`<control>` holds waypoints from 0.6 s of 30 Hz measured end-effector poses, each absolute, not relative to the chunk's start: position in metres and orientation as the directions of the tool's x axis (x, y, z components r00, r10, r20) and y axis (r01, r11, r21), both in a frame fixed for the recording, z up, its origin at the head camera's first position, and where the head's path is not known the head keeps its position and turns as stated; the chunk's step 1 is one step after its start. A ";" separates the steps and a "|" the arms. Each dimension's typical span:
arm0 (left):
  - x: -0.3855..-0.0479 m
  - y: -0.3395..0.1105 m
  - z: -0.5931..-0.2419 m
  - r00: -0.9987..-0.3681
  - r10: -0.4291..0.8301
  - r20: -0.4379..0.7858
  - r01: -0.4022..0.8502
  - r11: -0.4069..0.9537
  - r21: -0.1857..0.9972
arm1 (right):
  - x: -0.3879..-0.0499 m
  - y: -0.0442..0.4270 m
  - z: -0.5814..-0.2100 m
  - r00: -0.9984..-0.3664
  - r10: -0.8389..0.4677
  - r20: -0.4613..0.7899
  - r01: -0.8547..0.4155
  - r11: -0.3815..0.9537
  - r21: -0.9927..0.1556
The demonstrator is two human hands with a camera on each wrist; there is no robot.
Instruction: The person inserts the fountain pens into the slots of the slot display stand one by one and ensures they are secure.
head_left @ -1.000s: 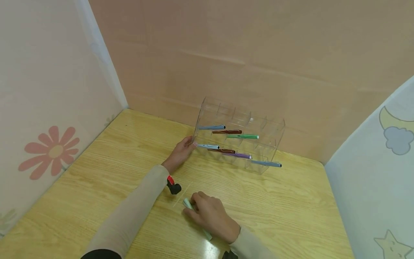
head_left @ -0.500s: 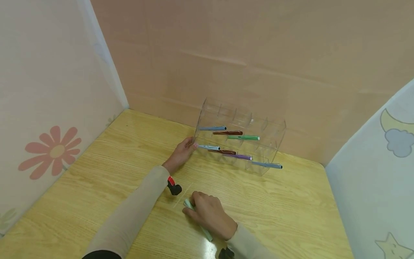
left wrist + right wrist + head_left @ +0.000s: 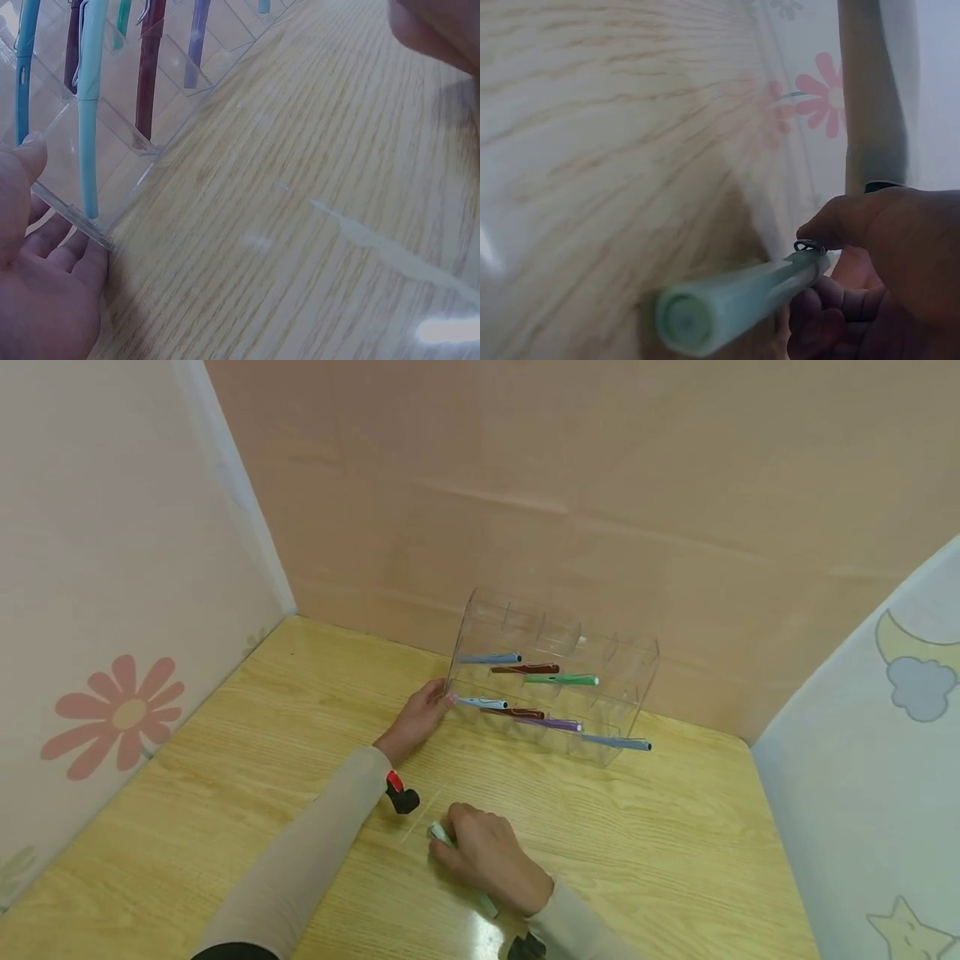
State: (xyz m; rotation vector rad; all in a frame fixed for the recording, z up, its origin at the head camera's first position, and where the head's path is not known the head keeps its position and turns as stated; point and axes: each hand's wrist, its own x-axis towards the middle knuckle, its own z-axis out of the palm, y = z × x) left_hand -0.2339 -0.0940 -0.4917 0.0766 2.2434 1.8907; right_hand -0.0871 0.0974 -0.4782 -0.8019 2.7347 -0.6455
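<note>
At the left end of a clear acrylic pen rack (image 3: pixel 555 639), my left hand (image 3: pixel 416 718) grips the side panel, thumb on one face and fingers behind the other. Closest to that thumb are a pale blue pen (image 3: pixel 88 112) and a darker blue pen (image 3: pixel 26 67), both lying in the rack. My right hand (image 3: pixel 491 856) is low over the table, pinching a pale mint-green pen (image 3: pixel 739 304) between thumb and fingers. The pen's clip lies by the thumb in the right wrist view; in the head view the hand covers its middle.
Upper-tier pens are blue (image 3: pixel 491 658), brown (image 3: pixel 525 669) and green (image 3: pixel 562 679). Below them lie another brown pen (image 3: pixel 517 714), a purple pen (image 3: pixel 555 725) and a grey-blue pen (image 3: pixel 618 742) at the right end. Printed sheets surround the wooden table (image 3: pixel 675 860).
My right hand and the mint-green pen have shifted only very slightly to the right. The left hand keeps its grip on the rack, which stays in place.
</note>
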 end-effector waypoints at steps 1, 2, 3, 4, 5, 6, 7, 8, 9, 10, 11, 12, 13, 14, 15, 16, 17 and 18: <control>-0.234 -0.094 -0.492 -0.977 0.173 -0.122 -0.091 0.179 0.980 | -0.087 0.098 -0.477 -0.829 -0.553 -0.086 -0.452 0.751 -0.481; -0.235 -0.095 -0.493 -0.977 0.173 -0.123 -0.091 0.181 0.979 | -0.087 0.099 -0.475 -0.829 -0.552 -0.085 -0.448 0.748 -0.490; -0.235 -0.095 -0.494 -0.977 0.172 -0.126 -0.095 0.181 0.979 | -0.087 0.100 -0.474 -0.830 -0.552 -0.080 -0.449 0.745 -0.494; -0.236 -0.095 -0.495 -0.977 0.170 -0.130 -0.098 0.182 0.978 | -0.087 0.101 -0.473 -0.830 -0.552 -0.079 -0.447 0.742 -0.499; -0.236 -0.096 -0.495 -0.977 0.170 -0.132 -0.100 0.181 0.978 | -0.087 0.101 -0.471 -0.830 -0.552 -0.072 -0.450 0.742 -0.497; -0.237 -0.096 -0.496 -0.976 0.169 -0.134 -0.103 0.183 0.978 | -0.088 0.102 -0.471 -0.830 -0.554 -0.063 -0.457 0.741 -0.493; -0.237 -0.096 -0.497 -0.976 0.168 -0.138 -0.106 0.183 0.977 | -0.088 0.103 -0.470 -0.830 -0.555 -0.055 -0.463 0.741 -0.487; -0.237 -0.096 -0.497 -0.976 0.166 -0.140 -0.109 0.184 0.977 | -0.088 0.103 -0.469 -0.831 -0.554 -0.047 -0.467 0.742 -0.481; -0.237 -0.096 -0.497 -0.976 0.165 -0.140 -0.109 0.185 0.977 | -0.088 0.104 -0.469 -0.832 -0.553 -0.040 -0.470 0.743 -0.476; -0.237 -0.096 -0.497 -0.976 0.166 -0.138 -0.106 0.188 0.976 | -0.088 0.105 -0.468 -0.834 -0.550 -0.033 -0.472 0.745 -0.472; -0.237 -0.096 -0.497 -0.977 0.165 -0.137 -0.105 0.188 0.977 | -0.088 0.105 -0.466 -0.836 -0.548 -0.025 -0.474 0.745 -0.469; -0.237 -0.096 -0.497 -0.977 0.165 -0.135 -0.104 0.188 0.977 | -0.088 0.106 -0.465 -0.838 -0.545 -0.018 -0.475 0.746 -0.467; -0.237 -0.096 -0.497 -0.977 0.167 -0.134 -0.102 0.187 0.977 | -0.088 0.106 -0.464 -0.841 -0.542 -0.012 -0.474 0.746 -0.468; -0.237 -0.096 -0.496 -0.977 0.169 -0.132 -0.100 0.185 0.978 | -0.088 0.107 -0.462 -0.842 -0.539 -0.004 -0.475 0.745 -0.468; -0.236 -0.096 -0.496 -0.976 0.173 -0.131 -0.099 0.179 0.979 | -0.088 0.108 -0.460 -0.844 -0.537 0.000 -0.474 0.745 -0.470; -0.236 -0.096 -0.496 -0.976 0.176 -0.130 -0.098 0.175 0.980 | -0.088 0.109 -0.458 -0.845 -0.534 0.004 -0.472 0.744 -0.473; -0.236 -0.096 -0.495 -0.975 0.178 -0.131 -0.100 0.172 0.980 | -0.088 0.110 -0.455 -0.847 -0.532 0.009 -0.470 0.741 -0.480; -0.236 -0.096 -0.495 -0.975 0.182 -0.131 -0.100 0.169 0.981 | -0.088 0.111 -0.452 -0.848 -0.530 0.011 -0.467 0.737 -0.488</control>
